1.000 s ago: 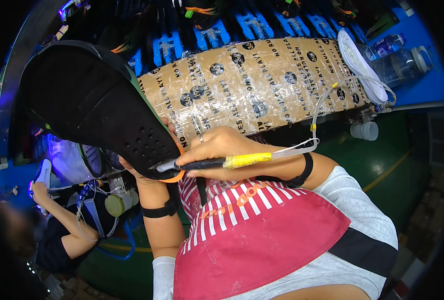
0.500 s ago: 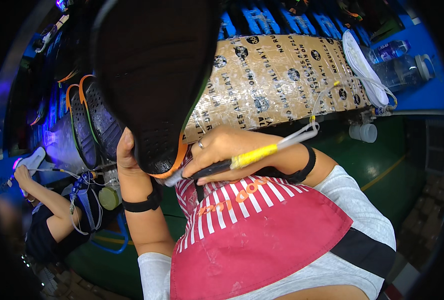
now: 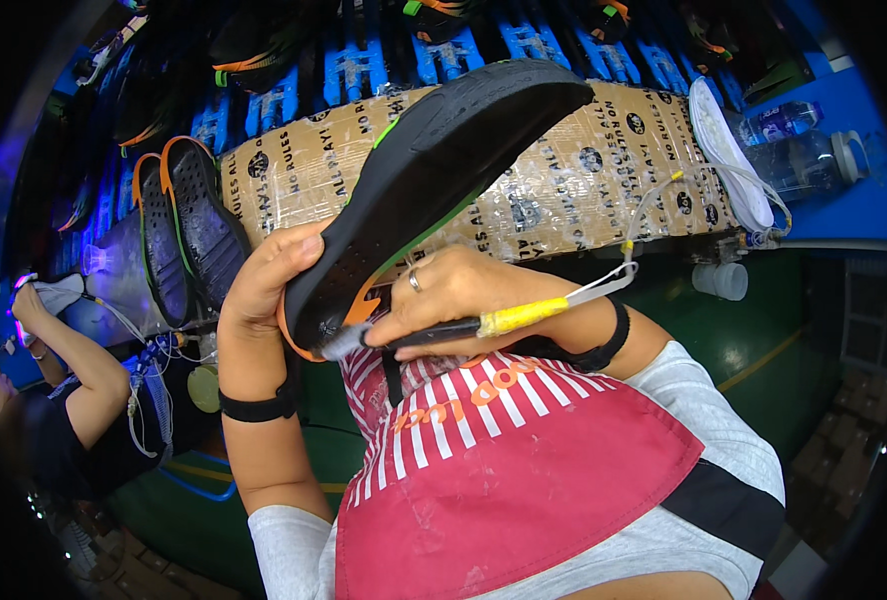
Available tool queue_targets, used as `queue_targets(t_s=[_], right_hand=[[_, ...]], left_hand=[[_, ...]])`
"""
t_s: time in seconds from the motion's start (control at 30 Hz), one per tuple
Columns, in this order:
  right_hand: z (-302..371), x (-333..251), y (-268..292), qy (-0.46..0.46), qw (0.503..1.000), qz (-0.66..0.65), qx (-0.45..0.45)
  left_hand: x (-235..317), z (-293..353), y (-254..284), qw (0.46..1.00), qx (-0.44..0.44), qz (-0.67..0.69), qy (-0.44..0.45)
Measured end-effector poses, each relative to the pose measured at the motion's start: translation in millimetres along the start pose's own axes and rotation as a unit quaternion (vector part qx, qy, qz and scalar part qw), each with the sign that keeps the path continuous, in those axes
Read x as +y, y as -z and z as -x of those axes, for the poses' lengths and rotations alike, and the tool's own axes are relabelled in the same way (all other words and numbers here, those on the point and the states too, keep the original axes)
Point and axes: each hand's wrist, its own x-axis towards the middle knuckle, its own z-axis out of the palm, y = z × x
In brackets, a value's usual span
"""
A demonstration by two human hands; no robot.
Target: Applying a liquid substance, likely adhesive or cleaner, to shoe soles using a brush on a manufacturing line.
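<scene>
My left hand (image 3: 267, 278) is closed around the orange-edged end of a black shoe sole (image 3: 444, 150), thumb on its rim. The sole slants up and to the right, and a thin green line runs along its edge. My right hand (image 3: 454, 290) grips a brush (image 3: 519, 314) with a dark handle, yellow tape and a clear tube at its back end. Its pale bristles touch or nearly touch the sole's orange-edged end; the exact contact is hard to make out. Two more black soles with orange rims (image 3: 204, 215) lie side by side beyond my left hand.
Printed cardboard (image 3: 604, 185) covers the work surface, with blue slats (image 3: 354, 72) carrying shoe parts behind it. At right are a white sole-shaped piece (image 3: 729, 155), a large clear bottle (image 3: 799, 165), a smaller bottle (image 3: 789, 122) and a white cup (image 3: 721, 280). A co-worker's arm (image 3: 89, 385) is at left.
The sole has swung from standing upright, close to the view, to slanting rightward, uncovering the cardboard and slats. The brush stays at its end. The co-worker's hand has moved up and left.
</scene>
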Motion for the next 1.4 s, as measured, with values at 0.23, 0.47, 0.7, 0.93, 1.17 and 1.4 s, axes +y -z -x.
queue_targets(t_s=[0.23,0.47,0.7,0.93,1.17,1.4], right_hand=[[4,1,0,0.003,1.000,0.019,-0.018],[0,7,-8,0.010,0.994,0.106,0.003],[10,9,0,-0.019,1.000,0.019,0.001],[16,10,8,-0.033,0.998,-0.054,-0.030],[24,1,37,-0.124,0.961,-0.142,0.203],[28,-6,46,-0.203,0.917,-0.162,0.303]], left_hand=[[5,0,-4,0.997,0.005,-0.047,0.053],[6,-4,-4,0.991,0.010,-0.091,0.093],[3,-7,-1,0.987,0.028,-0.124,0.096],[-10,-2,8,0.995,0.036,-0.061,0.065],[-33,-10,8,0.962,0.203,0.118,-0.136],[-25,-15,19,0.860,0.146,0.259,-0.415]])
